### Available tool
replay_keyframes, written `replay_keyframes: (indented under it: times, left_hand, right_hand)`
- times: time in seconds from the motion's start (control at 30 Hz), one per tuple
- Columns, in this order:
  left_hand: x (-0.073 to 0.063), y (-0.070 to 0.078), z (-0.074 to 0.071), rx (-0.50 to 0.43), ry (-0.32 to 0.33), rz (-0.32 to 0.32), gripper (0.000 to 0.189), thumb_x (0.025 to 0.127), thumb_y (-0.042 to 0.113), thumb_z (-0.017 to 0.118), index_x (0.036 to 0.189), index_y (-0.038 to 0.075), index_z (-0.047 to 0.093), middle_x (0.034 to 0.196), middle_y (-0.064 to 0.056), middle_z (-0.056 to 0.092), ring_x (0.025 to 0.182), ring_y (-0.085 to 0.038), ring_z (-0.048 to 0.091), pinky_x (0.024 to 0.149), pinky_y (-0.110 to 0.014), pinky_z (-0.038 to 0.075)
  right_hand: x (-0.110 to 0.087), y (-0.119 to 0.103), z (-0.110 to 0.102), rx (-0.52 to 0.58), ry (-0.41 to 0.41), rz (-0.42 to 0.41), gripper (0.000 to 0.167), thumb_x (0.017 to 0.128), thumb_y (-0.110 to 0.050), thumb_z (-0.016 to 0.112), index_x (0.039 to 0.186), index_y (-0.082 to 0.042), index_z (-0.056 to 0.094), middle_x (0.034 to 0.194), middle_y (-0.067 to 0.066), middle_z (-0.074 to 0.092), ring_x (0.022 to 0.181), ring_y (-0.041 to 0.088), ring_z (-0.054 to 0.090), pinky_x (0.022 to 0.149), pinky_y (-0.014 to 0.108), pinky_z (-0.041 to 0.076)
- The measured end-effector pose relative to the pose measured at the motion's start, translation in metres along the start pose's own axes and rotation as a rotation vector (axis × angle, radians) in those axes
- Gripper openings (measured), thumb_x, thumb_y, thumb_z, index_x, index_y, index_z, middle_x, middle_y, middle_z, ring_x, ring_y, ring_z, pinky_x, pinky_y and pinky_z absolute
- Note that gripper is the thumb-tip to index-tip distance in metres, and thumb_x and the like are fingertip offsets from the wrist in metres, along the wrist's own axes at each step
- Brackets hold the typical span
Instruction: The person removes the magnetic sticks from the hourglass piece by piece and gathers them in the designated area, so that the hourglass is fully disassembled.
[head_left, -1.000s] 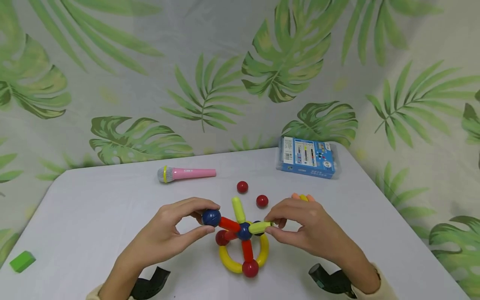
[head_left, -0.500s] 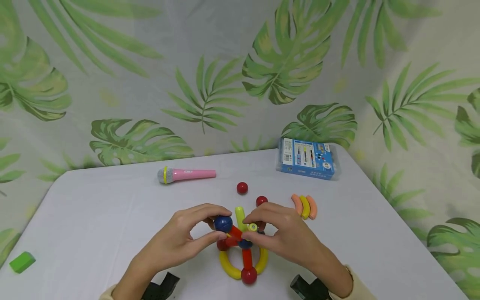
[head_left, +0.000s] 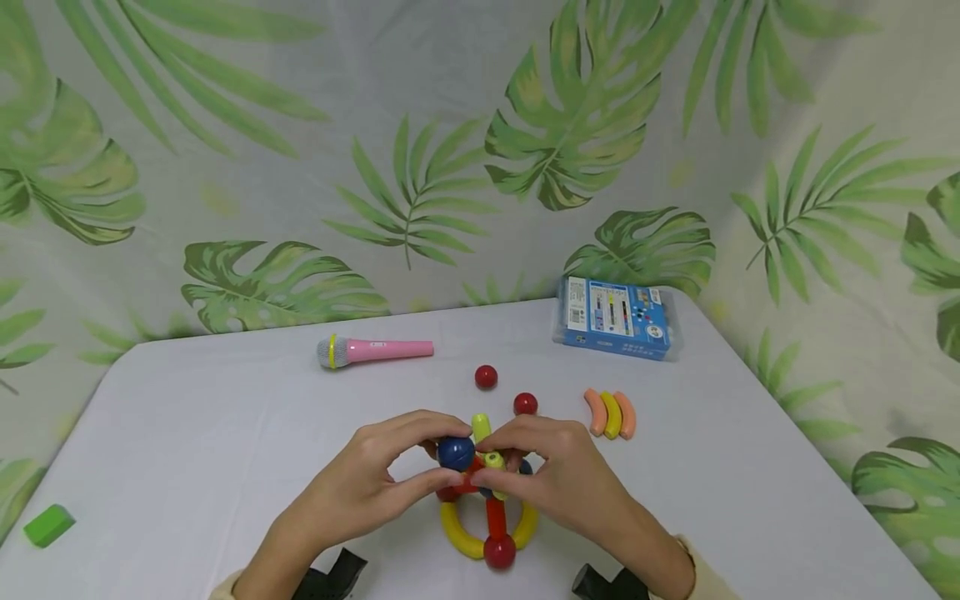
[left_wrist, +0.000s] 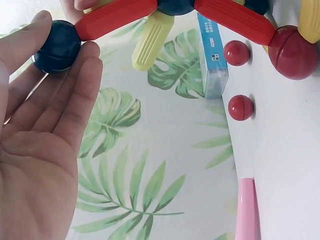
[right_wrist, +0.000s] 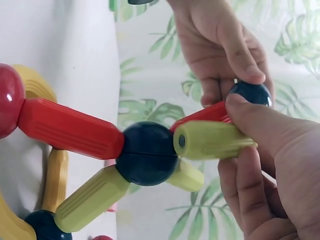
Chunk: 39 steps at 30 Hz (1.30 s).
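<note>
A magnetic construction of balls and sticks stands on the table. My left hand (head_left: 371, 475) pinches the dark blue ball (head_left: 455, 453) at the raised end of a red stick (left_wrist: 117, 19). My right hand (head_left: 558, 462) pinches a lime-green stick (right_wrist: 212, 140) between thumb and fingers. That stick's bare end shows beside the central blue ball (right_wrist: 150, 152); I cannot tell whether they touch. Other red and lime sticks run from this central ball. Below, curved yellow pieces (head_left: 459, 533) form a ring, with a red ball (head_left: 499, 552) at its front.
Two loose red balls (head_left: 486, 377) lie behind the construction. Three curved pieces (head_left: 612, 415), orange and yellow, lie to the right. Farther back are a pink microphone (head_left: 382, 350) and a blue box (head_left: 615, 318). A green block (head_left: 48, 525) sits at the left.
Both hands have drawn closer together. The lime stick in my right hand has swung left and upward from its place pointing right. The blue ball has shifted right with my left hand.
</note>
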<state>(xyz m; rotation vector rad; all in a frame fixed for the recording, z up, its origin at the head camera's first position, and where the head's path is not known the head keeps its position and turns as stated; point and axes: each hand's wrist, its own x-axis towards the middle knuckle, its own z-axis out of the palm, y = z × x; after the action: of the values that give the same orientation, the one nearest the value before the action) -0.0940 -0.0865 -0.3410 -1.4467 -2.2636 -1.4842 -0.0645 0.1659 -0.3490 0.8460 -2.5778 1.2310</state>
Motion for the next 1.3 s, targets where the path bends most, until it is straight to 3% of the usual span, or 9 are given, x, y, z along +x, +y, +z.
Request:
replay_keyframes:
  times: [0.17, 0.4, 0.63, 0.9, 1.0, 1.13, 1.3]
  left_hand:
    - [-0.002, 0.000, 0.001, -0.011, 0.011, 0.033, 0.043, 0.091, 0.009, 0.078, 0.132, 0.009, 0.064, 0.124, -0.004, 0.071, 0.103, -0.012, 0.068, 0.089, -0.028, 0.059]
    - [-0.003, 0.000, 0.000, -0.002, 0.023, 0.049, 0.044, 0.091, 0.009, 0.078, 0.132, 0.013, 0.064, 0.123, -0.003, 0.071, 0.102, -0.012, 0.068, 0.089, -0.028, 0.059]
    - [-0.006, 0.000, 0.000, -0.012, 0.024, 0.015, 0.042, 0.092, 0.010, 0.077, 0.131, 0.011, 0.065, 0.123, -0.001, 0.071, 0.101, -0.011, 0.068, 0.088, -0.029, 0.059]
    - [-0.007, -0.002, -0.001, 0.016, 0.025, -0.030, 0.041, 0.093, 0.015, 0.077, 0.132, 0.014, 0.065, 0.122, 0.001, 0.071, 0.101, -0.009, 0.067, 0.086, -0.028, 0.060]
    - [-0.007, -0.003, -0.002, 0.025, 0.023, -0.045, 0.041, 0.093, 0.016, 0.077, 0.132, 0.017, 0.065, 0.122, 0.003, 0.071, 0.101, -0.009, 0.067, 0.085, -0.028, 0.060]
    - [-0.007, -0.002, -0.004, 0.039, 0.010, -0.069, 0.041, 0.093, 0.017, 0.077, 0.132, 0.021, 0.065, 0.121, 0.007, 0.070, 0.101, -0.006, 0.066, 0.084, -0.027, 0.060]
    - [-0.005, 0.002, -0.005, 0.068, -0.034, -0.075, 0.037, 0.095, 0.023, 0.076, 0.130, 0.025, 0.065, 0.120, 0.013, 0.068, 0.103, -0.003, 0.064, 0.084, -0.025, 0.058]
  right_hand:
    - [0.001, -0.002, 0.003, -0.020, -0.019, 0.034, 0.024, 0.085, -0.029, 0.086, 0.105, -0.018, 0.081, 0.090, -0.015, 0.065, 0.078, 0.001, 0.057, 0.065, 0.018, 0.053]
    - [0.002, -0.003, 0.006, -0.050, -0.015, -0.014, 0.017, 0.088, -0.027, 0.084, 0.101, -0.016, 0.082, 0.089, -0.011, 0.065, 0.076, 0.002, 0.055, 0.064, 0.017, 0.051]
    - [0.002, -0.003, 0.000, -0.053, -0.028, -0.015, 0.023, 0.085, -0.028, 0.086, 0.105, -0.018, 0.079, 0.090, -0.013, 0.067, 0.078, 0.001, 0.058, 0.067, 0.019, 0.055]
    - [0.001, 0.005, -0.025, -0.137, 0.094, -0.022, 0.030, 0.077, -0.019, 0.091, 0.105, -0.019, 0.080, 0.093, -0.013, 0.075, 0.079, 0.001, 0.062, 0.070, 0.021, 0.056]
    - [0.001, 0.010, -0.034, -0.129, 0.108, -0.007, 0.029, 0.079, -0.015, 0.089, 0.105, -0.019, 0.079, 0.096, -0.012, 0.076, 0.080, 0.001, 0.066, 0.072, 0.021, 0.059]
    - [-0.001, 0.014, -0.041, -0.104, 0.069, 0.067, 0.025, 0.083, -0.016, 0.087, 0.107, -0.020, 0.079, 0.100, -0.012, 0.077, 0.084, 0.000, 0.068, 0.076, 0.023, 0.060]
    - [0.007, 0.032, -0.036, -0.058, 0.046, 0.135, 0.023, 0.086, -0.015, 0.084, 0.108, -0.017, 0.076, 0.101, -0.009, 0.076, 0.088, 0.003, 0.071, 0.082, 0.026, 0.061]
